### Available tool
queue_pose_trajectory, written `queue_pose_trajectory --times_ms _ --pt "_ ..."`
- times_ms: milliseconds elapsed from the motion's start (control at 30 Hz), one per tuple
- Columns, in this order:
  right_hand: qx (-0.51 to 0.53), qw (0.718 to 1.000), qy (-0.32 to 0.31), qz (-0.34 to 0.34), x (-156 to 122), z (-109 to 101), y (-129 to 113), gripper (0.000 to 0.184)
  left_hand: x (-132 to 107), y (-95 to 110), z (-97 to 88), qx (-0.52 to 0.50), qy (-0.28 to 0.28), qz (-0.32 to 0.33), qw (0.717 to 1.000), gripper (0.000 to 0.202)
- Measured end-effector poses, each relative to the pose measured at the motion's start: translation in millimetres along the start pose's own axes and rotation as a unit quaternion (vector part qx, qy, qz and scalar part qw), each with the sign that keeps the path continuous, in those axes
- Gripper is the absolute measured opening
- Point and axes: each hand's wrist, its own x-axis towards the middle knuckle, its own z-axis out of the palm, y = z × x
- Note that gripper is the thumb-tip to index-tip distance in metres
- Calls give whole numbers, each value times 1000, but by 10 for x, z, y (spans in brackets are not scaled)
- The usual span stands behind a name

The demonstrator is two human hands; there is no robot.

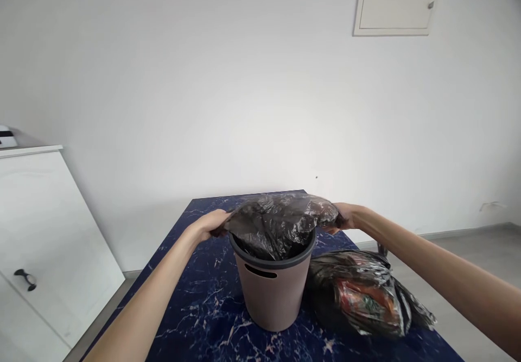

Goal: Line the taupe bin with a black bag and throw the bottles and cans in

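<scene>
A black plastic garbage bag (268, 221) is stretched between my two hands over the mouth of a trash can (272, 297). Part of the bag hangs down inside the dark rim, and its far edge rises above it. My left hand (214, 222) grips the bag's edge on the left side of the can. On the right, my right hand (345, 216) is closed on the opposite edge, its fingers partly covered by the film. The can is pinkish-brown, upright, with a slot handle below the rim facing me.
A filled black garbage bag (362, 297) with colourful packaging showing through lies right of the can. Both rest on a blue marble-patterned table (195, 318). A white cabinet (49, 242) stands left; a white wall (244, 107) rises behind.
</scene>
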Motion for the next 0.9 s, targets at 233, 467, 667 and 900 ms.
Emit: queue_pose_trajectory --times_ms 233,467,667,900 --pt "-67 996 54 -20 -331 -82 -54 26 -270 45 -136 102 18 62 993 30" --pt "-128 960 180 -169 -871 78 -375 64 -803 366 1 124 119 267 948 56" --pt "-232 934 142 -231 -1193 350 -322 48 -1177 324 37 251 92 266 926 53" --pt "-334 850 211 -349 -1416 607 -50 10 -1597 65 -4 231 101 349 902 27"
